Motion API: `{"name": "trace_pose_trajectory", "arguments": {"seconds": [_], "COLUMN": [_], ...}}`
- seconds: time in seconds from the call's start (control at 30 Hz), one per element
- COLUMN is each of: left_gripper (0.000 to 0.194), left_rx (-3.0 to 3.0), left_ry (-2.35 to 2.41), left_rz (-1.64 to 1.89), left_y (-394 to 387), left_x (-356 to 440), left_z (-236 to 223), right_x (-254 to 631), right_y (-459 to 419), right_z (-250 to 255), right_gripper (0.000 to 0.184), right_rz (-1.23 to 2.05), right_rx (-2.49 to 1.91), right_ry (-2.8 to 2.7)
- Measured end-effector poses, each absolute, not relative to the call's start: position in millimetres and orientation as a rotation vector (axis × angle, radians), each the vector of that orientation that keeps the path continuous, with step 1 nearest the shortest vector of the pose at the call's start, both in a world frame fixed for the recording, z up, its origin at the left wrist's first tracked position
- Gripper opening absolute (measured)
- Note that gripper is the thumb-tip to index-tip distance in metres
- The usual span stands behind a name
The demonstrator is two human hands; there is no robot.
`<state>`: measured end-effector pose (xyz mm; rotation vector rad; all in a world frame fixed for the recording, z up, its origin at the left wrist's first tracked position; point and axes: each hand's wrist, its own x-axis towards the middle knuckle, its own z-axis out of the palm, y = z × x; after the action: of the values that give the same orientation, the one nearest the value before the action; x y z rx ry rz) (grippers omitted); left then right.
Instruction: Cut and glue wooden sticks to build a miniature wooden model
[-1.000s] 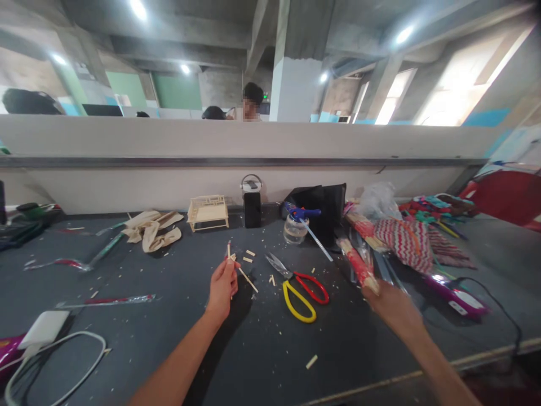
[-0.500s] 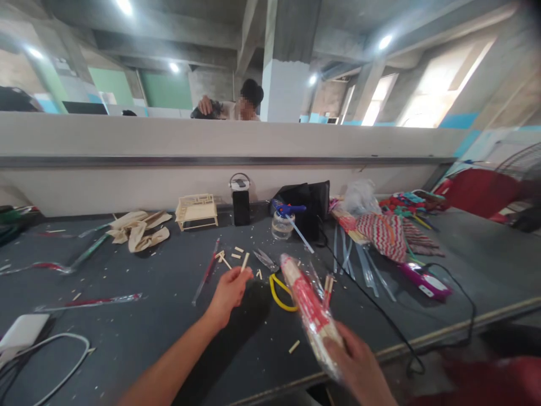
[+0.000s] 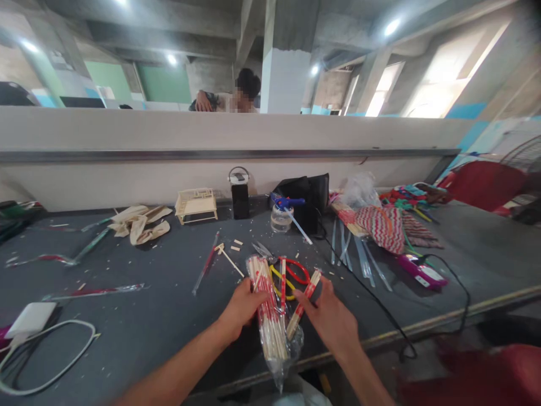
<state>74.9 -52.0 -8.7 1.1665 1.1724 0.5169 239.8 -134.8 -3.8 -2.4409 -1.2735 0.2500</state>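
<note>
The bag (image 3: 281, 369) under my left hand (image 3: 243, 307) looks like glossy clear plastic around pale wooden sticks (image 3: 270, 324). Before me, the scissors (image 3: 299, 272) have metal blades and smooth plastic handles; my desk (image 3: 139, 349) is matt, the striped cloth (image 3: 382, 228) rough-looking.

Here's my clear plastic bag of pale wooden sticks banded in red (image 3: 273, 330), clutched in my left hand (image 3: 245, 307), crumpled tail pointing towards me! And just beside it, a slim red-and-cream stick packet (image 3: 310, 286) slants away to the right, pinched by my right hand (image 3: 332, 313)!
</note>
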Motion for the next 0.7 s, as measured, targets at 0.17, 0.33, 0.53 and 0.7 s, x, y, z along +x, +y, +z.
{"name": "trace_pose_trajectory", "arguments": {"seconds": [0.17, 0.33, 0.53, 0.7], "left_gripper": [0.024, 0.023, 0.028, 0.033], "left_rx": [1.091, 0.996, 0.946, 0.992], "left_ry": [1.118, 1.046, 0.960, 0.854], "left_rz": [0.671, 0.768, 0.716, 0.688], "left_y": [-67.9, -77.9, -99.3, -115.1], "left_x": [87.6, 86.7, 90.1, 101.5], "left_z": [-5.2, 6.7, 16.6, 16.3], "right_x": [223.7, 236.6, 247.5, 275.4], "right_y": [-124.8, -141.8, -129.1, -117.1], "right_z": [-7.2, -3.3, 3.6, 3.4], "right_gripper": [0.081, 0.073, 0.077, 0.066], "right_rz": [0.190, 0.255, 0.322, 0.326], "right_rx": [-2.488, -2.582, -2.592, -2.710], "right_ry": [-1.448, -1.406, -1.261, -1.072]}}
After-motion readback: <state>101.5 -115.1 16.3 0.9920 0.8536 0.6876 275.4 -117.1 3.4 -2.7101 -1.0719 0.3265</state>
